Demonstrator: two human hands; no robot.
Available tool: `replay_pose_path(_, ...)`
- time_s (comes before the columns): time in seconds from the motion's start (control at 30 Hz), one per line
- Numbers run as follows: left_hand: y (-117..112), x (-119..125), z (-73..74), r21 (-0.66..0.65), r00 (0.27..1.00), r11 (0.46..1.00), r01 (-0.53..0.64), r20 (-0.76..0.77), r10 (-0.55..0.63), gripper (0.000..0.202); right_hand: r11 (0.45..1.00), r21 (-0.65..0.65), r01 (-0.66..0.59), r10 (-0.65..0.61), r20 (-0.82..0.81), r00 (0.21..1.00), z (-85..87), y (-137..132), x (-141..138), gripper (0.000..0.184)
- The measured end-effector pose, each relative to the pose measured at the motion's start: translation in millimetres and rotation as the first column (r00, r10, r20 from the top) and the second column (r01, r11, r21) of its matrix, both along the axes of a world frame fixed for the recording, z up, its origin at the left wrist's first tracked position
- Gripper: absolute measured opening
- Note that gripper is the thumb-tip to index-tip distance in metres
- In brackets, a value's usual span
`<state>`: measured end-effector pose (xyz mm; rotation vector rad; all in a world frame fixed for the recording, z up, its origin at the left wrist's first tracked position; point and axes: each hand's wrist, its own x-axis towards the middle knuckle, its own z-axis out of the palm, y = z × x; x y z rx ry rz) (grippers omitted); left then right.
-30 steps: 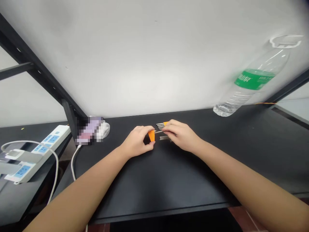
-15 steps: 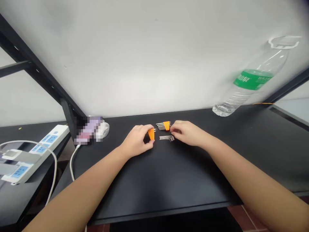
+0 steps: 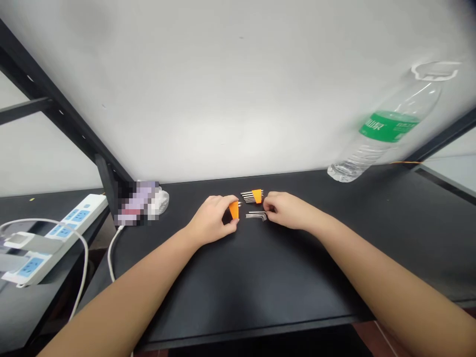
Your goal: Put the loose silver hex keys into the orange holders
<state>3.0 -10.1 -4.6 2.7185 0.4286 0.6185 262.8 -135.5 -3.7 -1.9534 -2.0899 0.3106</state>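
Between the thumb and fingers of my left hand [image 3: 213, 218] is an orange hex key holder [image 3: 234, 209], with short metal ends poking out on its right. My right hand [image 3: 284, 208] is closed in a pinch on the end of the topmost of the loose hex keys [image 3: 256, 215]; its fingertips partly hide it. These bent keys lie side by side on the black table [image 3: 256, 282], between my hands. Just behind them rests a second orange holder [image 3: 257, 196], filled with several hex keys pointing left.
A big clear bottle [image 3: 388, 126] with a green label stands against the wall at right. On the left are a blurred-out purple item [image 3: 139, 201], a crumpled white bag [image 3: 159, 201], a white cable [image 3: 110, 253] and a power strip [image 3: 59, 238]. A black frame post [image 3: 63, 109] rises there.
My right hand has come slightly nearer the loose keys, and its fingers have closed on the end of one. My left hand keeps hold of the orange holder. The view has tilted slightly.
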Motion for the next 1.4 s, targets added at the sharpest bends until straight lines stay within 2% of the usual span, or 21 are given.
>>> replay_pose_path(0.13,0,0,-0.6,0.009,1.000,1.000,0.007,0.020,-0.007,0.047,0.997,-0.023,0.078,-0.078,0.034,0.996,1.7,-2,-4,0.014)
replay_pose_path(0.23,0,1,-1.3,0.017,1.000,1.000,-0.007,0.024,0.007,0.047,0.999,-0.025,0.022,-0.025,-0.125,0.992,6.8,-4,-5,0.009)
replay_pose_path(0.33,0,1,-1.4,0.019,1.000,1.000,-0.016,0.025,0.016,0.047,0.993,0.114,-0.030,0.064,-0.307,0.949,12.4,-6,-9,0.008)
replay_pose_path(0.4,0,0,-1.1,0.015,1.000,1.000,-0.016,0.018,0.015,0.046,0.976,0.219,-0.018,0.098,-0.361,0.927,14.2,-5,-14,0.012)
replay_pose_path(0.5,0,0,-1.0,0.005,1.000,1.000,-0.011,0.017,0.011,0.045,0.954,0.299,-0.027,0.139,-0.361,0.922,13.3,-4,-21,0.015)
replay_pose_path(0.77,-1,1,-1.7,0.012,0.999,0.999,0.030,0.030,-0.030,0.045,0.927,0.364,-0.090,0.198,-0.269,0.943,7.1,-2,-34,0.022)
replay_pose_path(0.9,-1,1,-2.0,0.009,0.999,0.999,0.033,0.019,-0.034,0.044,0.923,0.320,-0.212,0.308,-0.289,0.906,10.8,-2,-50,0.026)
replay_pose_path(0.97,-1,1,-2.4,0.010,0.999,1.000,0.029,0.026,-0.029,0.046,0.924,0.303,-0.231,0.322,-0.295,0.899,13.1,-2,-51,0.025)
replay_pose_path(1.07,1,0,-2.7,0.008,0.999,1.000,0.023,0.022,-0.024,0.046,0.946,0.263,-0.191,0.246,-0.199,0.949,15.6,-4,-36,0.014)
replay_pose_path(1.17,1,1,-2.3,0.005,1.000,1.000,0.024,0.001,-0.024,0.044,0.980,0.151,-0.131,0.151,-0.130,0.980,16.8,-7,-14,0.011)
replay_pose_path(1.3,0,1,-1.8,0.008,1.000,1.000,0.015,-0.001,-0.015,0.045,0.992,-0.009,-0.128,0.126,-0.107,0.986,16.8,-8,4,0.008)
replay_pose_path(1.4,1,0,-1.5,0.011,1.000,1.000,0.015,0.001,-0.015,0.044,0.990,-0.054,-0.129,0.123,-0.101,0.987,14.8,-6,4,0.010)
